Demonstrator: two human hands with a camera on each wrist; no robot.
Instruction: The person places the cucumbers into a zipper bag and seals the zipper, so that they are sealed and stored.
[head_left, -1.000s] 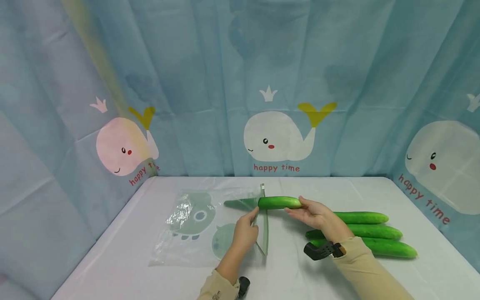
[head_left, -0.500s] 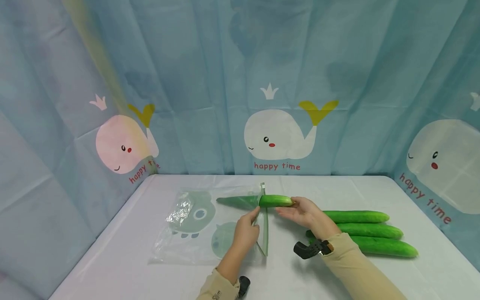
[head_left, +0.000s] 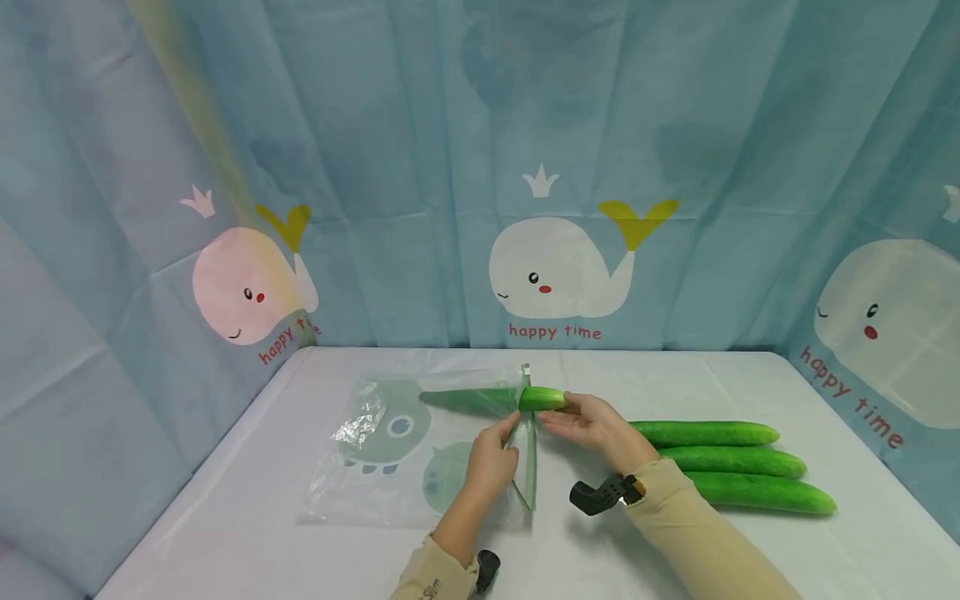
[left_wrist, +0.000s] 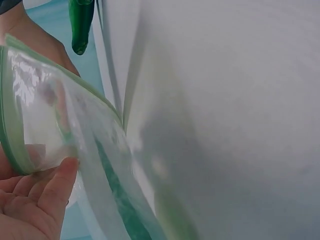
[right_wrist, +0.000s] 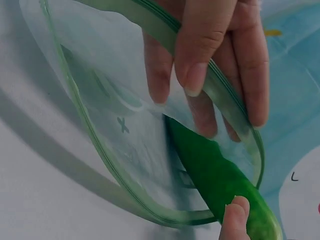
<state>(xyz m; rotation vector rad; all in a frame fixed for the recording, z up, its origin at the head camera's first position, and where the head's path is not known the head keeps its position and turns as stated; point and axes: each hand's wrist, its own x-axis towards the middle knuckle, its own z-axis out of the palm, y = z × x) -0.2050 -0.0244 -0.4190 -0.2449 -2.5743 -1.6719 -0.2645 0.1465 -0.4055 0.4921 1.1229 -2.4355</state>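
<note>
A clear zip bag (head_left: 352, 500) with green prints lies flat on the table, its green-edged mouth to the right. My left hand (head_left: 492, 462) pinches one lip of the mouth; in the right wrist view the left hand's thumb (right_wrist: 197, 75) lies inside the rim and its other fingers outside. A green cucumber (head_left: 542, 399) runs through the mouth, its dark tapered end inside the bag. My right hand (head_left: 596, 427) holds the pale end, outside the bag. The right thumb (right_wrist: 235, 220) presses on the cucumber in the right wrist view.
On the right of the white table (head_left: 600, 550) lie three more cucumbers (head_left: 750, 461) side by side, partly behind the right forearm. A blue curtain (head_left: 405, 250) with whale prints stands along the back and sides.
My right hand has moved left, sliding the cucumber deeper into the bag, so less of it sticks out. The left hand has stayed at the bag's mouth.
</note>
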